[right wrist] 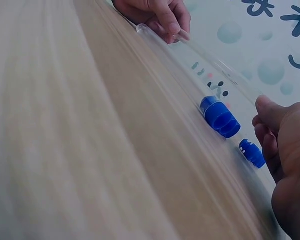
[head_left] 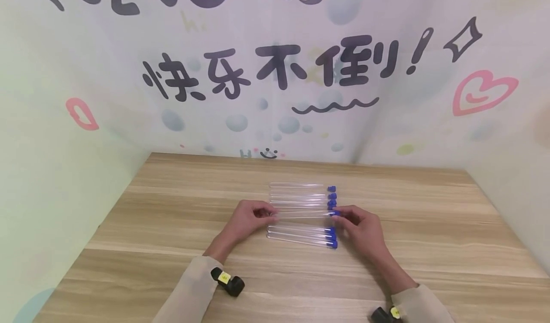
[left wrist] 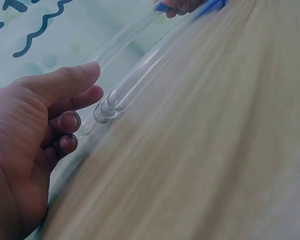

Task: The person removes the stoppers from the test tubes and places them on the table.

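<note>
A clear test tube (head_left: pixel 305 214) with a blue cap is raised just over the table between both hands, lying crosswise. My left hand (head_left: pixel 249 216) pinches its rounded end between thumb and fingers. At the other end my right hand (head_left: pixel 363 227) pinches it by the blue cap, which the fingers partly hide. In the left wrist view the held tube (left wrist: pixel 122 42) slants up from the left thumb. Nearer to me lie several capped tubes (head_left: pixel 301 236) side by side; beyond the hands lie several more tubes (head_left: pixel 296 197), blue caps to the right.
The wood-grain table (head_left: pixel 172 208) carries the tubes near its middle. A white printed cloth (head_left: pixel 240 122) with dark lettering hangs behind the back edge, and pale walls rise at both sides. Black wrist cameras (head_left: pixel 232 285) are strapped over the beige sleeves.
</note>
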A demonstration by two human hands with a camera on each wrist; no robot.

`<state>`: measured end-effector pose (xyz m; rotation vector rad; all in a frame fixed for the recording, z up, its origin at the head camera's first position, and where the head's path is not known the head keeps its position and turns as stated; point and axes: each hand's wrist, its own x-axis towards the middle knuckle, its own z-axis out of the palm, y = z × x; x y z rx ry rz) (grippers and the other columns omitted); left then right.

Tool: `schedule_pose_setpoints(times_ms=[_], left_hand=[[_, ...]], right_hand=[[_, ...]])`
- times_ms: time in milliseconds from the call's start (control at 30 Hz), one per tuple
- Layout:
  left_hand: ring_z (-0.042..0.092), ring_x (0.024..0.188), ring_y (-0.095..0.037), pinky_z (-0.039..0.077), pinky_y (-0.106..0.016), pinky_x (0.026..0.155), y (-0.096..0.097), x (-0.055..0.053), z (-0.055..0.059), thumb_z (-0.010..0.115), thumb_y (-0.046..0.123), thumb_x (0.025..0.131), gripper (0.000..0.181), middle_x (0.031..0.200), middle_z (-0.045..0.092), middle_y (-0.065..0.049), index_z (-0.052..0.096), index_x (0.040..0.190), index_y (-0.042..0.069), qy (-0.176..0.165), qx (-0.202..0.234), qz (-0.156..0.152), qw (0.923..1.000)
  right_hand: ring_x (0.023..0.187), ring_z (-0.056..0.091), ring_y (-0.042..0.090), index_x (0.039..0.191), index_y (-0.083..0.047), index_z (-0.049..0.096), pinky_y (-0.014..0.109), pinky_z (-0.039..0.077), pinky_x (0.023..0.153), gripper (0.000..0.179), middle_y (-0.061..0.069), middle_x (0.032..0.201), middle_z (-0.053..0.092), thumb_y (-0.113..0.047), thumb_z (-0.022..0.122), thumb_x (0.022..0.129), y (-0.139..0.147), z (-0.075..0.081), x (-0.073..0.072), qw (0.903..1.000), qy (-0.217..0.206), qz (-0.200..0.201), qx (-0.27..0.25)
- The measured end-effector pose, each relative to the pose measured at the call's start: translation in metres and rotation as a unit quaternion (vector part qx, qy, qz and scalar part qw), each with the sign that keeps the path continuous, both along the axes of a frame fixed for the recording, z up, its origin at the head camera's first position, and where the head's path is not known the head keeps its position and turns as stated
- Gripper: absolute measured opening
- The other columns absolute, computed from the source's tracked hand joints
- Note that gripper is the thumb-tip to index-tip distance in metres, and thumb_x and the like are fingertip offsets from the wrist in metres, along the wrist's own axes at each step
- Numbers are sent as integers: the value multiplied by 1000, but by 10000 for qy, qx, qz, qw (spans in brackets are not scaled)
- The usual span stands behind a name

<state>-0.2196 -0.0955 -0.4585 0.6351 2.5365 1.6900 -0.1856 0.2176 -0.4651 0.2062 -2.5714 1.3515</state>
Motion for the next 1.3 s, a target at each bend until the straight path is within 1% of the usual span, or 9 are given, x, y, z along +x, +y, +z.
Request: schedule_pose_setpoints(times_ms=[133, 333, 567, 633, 767, 867, 1000, 1200, 1300], left_hand=[[56, 67, -15, 44, -24, 59, 1, 0, 0, 82, 19, 76, 16, 74, 65, 4, 76, 90, 15, 47, 33, 33, 10000], [56, 65, -14, 46, -24, 59, 2, 1, -1, 81, 21, 77, 15, 71, 64, 5, 76, 90, 16, 136, -3, -20, 9999], [56, 66, -14, 45, -23, 59, 5, 1, -2, 80, 17, 77, 17, 74, 66, 3, 76, 93, 12, 15, -31, 16, 10000], [56, 67, -15, 45, -22, 59, 5, 3, 1, 79, 13, 78, 17, 75, 67, 0, 76, 94, 8, -17, -54, 23, 10000], [57, 67, -17, 45, -22, 59, 6, 12, 19, 77, 8, 80, 17, 77, 68, -5, 74, 95, 1, -12, -40, -53, 10000], [57, 67, -16, 46, -22, 60, 6, 19, 32, 76, 8, 81, 16, 77, 68, -5, 74, 95, 0, 21, -22, -79, 10000], [58, 69, -16, 46, -21, 61, 6, 22, 37, 75, 7, 82, 16, 80, 69, -7, 73, 95, -1, 123, 47, -43, 9999], [58, 72, -23, 46, -23, 63, 7, 20, 35, 71, 3, 84, 16, 90, 70, -14, 71, 98, -4, 487, 308, 17, 9983], [57, 73, -26, 46, -23, 62, 7, 20, 35, 70, 3, 86, 15, 90, 70, -14, 71, 99, -5, 501, 348, 88, 9981]], right_hand=[[82, 60, 15, 101, -20, 73, 21, 48, 68, 20, -6, 90, 69, -26, 76, 83, -1, -1, 0, 9999, 27, -131, -7], [83, 61, 13, 101, -18, 74, 20, 48, 71, 21, -4, 90, 70, -29, 76, 83, -1, 0, -1, 9995, 25, -323, 69], [85, 62, 13, 102, -15, 74, 19, 48, 72, 24, -2, 94, 71, -29, 76, 82, -1, 2, 0, 9991, -38, -423, 62], [85, 62, 12, 102, -15, 74, 18, 48, 72, 24, -1, 95, 71, -29, 76, 82, -1, 3, 0, 9990, -39, -446, 94], [85, 63, 12, 102, -15, 74, 18, 48, 73, 25, 0, 96, 71, -29, 76, 82, -2, 4, 0, 9987, -57, -480, 157], [85, 63, 12, 102, -14, 74, 18, 48, 72, 25, 1, 97, 72, -29, 76, 82, -2, 4, 0, 9986, -86, -501, 176], [85, 63, 12, 101, -15, 74, 19, 48, 71, 25, 0, 96, 72, -30, 76, 82, -2, 4, 0, 9987, -105, -482, 152], [86, 63, 13, 100, -18, 74, 20, 49, 74, 23, -4, 92, 71, -32, 76, 81, -1, 3, 1, 9995, -249, -159, -108], [86, 63, 13, 99, -19, 74, 22, 49, 74, 21, -5, 90, 70, -31, 76, 82, -1, 3, 1, 9993, -299, 10, -208]])
